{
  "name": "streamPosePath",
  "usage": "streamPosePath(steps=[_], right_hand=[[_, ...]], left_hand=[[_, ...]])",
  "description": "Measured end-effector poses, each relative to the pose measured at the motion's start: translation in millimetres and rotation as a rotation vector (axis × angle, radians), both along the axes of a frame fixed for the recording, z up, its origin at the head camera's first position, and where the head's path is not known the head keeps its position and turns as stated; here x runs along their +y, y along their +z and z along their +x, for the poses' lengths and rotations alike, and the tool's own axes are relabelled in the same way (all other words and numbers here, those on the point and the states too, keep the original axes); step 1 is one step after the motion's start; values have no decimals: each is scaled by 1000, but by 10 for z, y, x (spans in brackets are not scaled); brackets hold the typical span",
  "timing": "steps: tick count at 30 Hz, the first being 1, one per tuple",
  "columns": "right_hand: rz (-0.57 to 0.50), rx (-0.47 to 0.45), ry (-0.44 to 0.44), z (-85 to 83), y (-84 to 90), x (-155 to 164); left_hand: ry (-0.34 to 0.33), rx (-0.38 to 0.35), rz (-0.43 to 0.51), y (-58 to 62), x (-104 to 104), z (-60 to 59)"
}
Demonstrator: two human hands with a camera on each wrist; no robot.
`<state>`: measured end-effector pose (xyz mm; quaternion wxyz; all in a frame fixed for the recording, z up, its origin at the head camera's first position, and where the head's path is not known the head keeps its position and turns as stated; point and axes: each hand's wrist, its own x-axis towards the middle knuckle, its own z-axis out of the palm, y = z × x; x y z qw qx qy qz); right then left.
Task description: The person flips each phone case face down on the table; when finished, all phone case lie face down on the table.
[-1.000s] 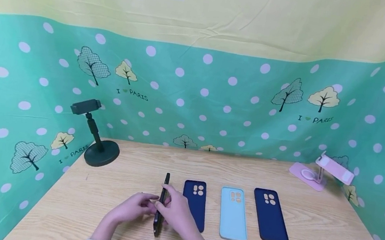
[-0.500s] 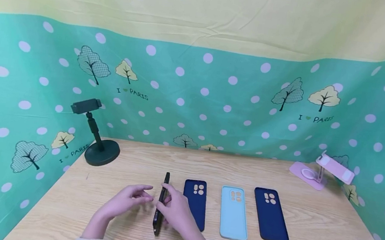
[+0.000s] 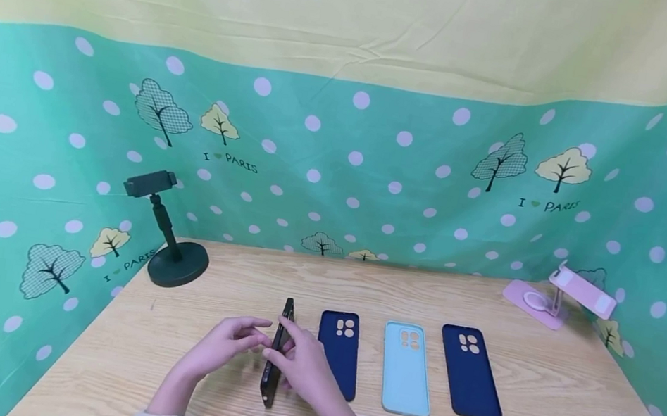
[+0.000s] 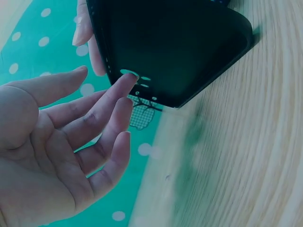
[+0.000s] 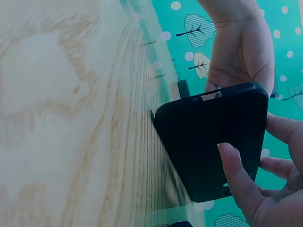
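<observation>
Pinched on edge in the right hand (image 3: 304, 367), a black phone case (image 3: 277, 353) stands upright on the wooden table (image 3: 536, 407).

Left hand (image 3: 228, 342) is relaxed and spread, one fingertip (image 4: 127, 80) touching the case's side. Just right lie two navy cases (image 3: 340, 351) and a light blue case (image 3: 405, 367).

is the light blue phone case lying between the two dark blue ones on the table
Yes, the light blue case lies flat with one dark blue case on its left and another on its right.
</observation>
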<state>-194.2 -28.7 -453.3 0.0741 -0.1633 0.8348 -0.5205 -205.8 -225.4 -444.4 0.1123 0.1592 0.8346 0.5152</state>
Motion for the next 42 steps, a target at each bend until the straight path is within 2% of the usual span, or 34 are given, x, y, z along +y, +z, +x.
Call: streamPosePath(steps=[4, 10, 18, 27, 38, 42], right_hand=[[42, 36, 3, -3, -4, -1], [38, 34, 29, -4, -6, -14], [150, 101, 18, 9, -30, -13], [153, 84, -11, 3, -69, 0], [154, 85, -24, -5, -98, 6], [150, 78, -31, -12, -112, 13]], left_hand=[[11, -8, -8, -13, 0, -9], [18, -27, 3, -33, -8, -27], [33, -25, 14, -57, -25, -41], [64, -22, 2, -67, -16, -43], [105, -9, -41, -4, -33, 14], [118, -29, -39, -6, -40, 9]])
